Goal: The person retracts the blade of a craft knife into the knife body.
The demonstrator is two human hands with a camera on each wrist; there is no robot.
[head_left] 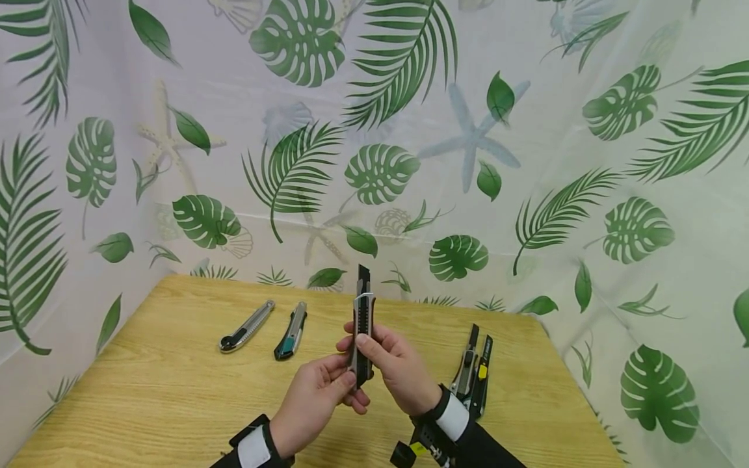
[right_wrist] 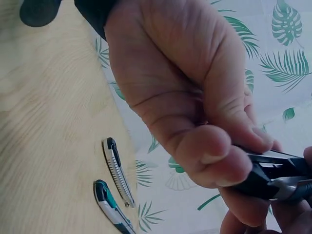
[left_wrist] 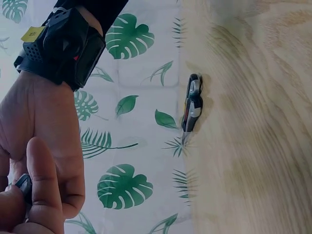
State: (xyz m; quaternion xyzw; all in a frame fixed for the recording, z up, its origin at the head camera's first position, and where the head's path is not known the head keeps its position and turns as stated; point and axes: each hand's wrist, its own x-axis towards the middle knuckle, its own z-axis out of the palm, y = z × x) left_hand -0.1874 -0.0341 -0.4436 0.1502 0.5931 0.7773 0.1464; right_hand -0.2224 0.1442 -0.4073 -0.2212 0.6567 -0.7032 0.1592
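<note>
A black and grey snap-off utility knife (head_left: pixel 364 315) stands upright between both hands, above the table, its dark blade extending from the top end. My left hand (head_left: pixel 307 400) pinches the lower end between thumb and fingers. My right hand (head_left: pixel 404 374) grips the middle of the handle, with its thumb (head_left: pixel 371 350) lying across the front face. In the right wrist view the utility knife (right_wrist: pixel 285 170) lies among the fingers at the lower right, partly covered by them. Only a small dark end of the utility knife (left_wrist: pixel 25 186) shows in the left wrist view.
On the wooden table (head_left: pixel 175 396), a silver cutter (head_left: pixel 248 327) and a teal-accented cutter (head_left: pixel 290 331) lie left of the hands. To the right lie a grey-black cutter (head_left: pixel 466 364) and a black cutter with a yellow slider (head_left: pixel 482 374). A leaf-patterned sheet (head_left: pixel 386 214) rises behind the table.
</note>
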